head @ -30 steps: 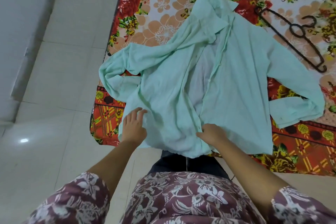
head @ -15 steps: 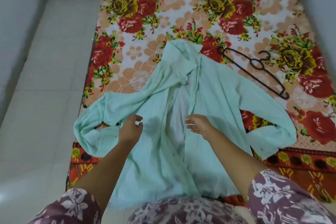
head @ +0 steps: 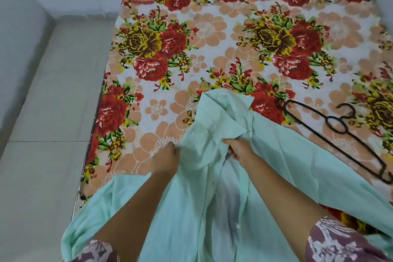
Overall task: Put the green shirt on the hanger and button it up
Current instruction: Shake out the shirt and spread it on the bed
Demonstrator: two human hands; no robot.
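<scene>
**A:** ok, what's the room like?

**B:** Far left of the green shirt [head: 287,166] there's a pale wall [head: 21,27] and plain light floor tiles [head: 53,112]. The shirt's lying on a bed [head: 212,53] with a loud floral sheet, big red and yellow roses. The bed runs on well past the shirt's collar [head: 225,108]. On the left, the sleeve end spills over the bed's edge.

**A:** and the hands?

**B:** The left grip [head: 168,158] is clenched on a bunch of fabric at the shirt's left front, just below the collar. The right grip [head: 238,148] is curled round the right front edge, also just under the collar. The shirt's open down the middle, nothing buttoned, and you can see the paler inside between the two fronts. Both bare forearms cross the shirt's lower half and hide a fair bit of it. There are purple floral sleeves [head: 340,242] down at the bottom corners.

**A:** hanger?

**B:** The black hanger [head: 346,133] lies flat on the sheet just beside the shirt's right shoulder, with its hook on the side away from the shirt. It's not in the shirt yet, and it's well apart from both grips.
</scene>
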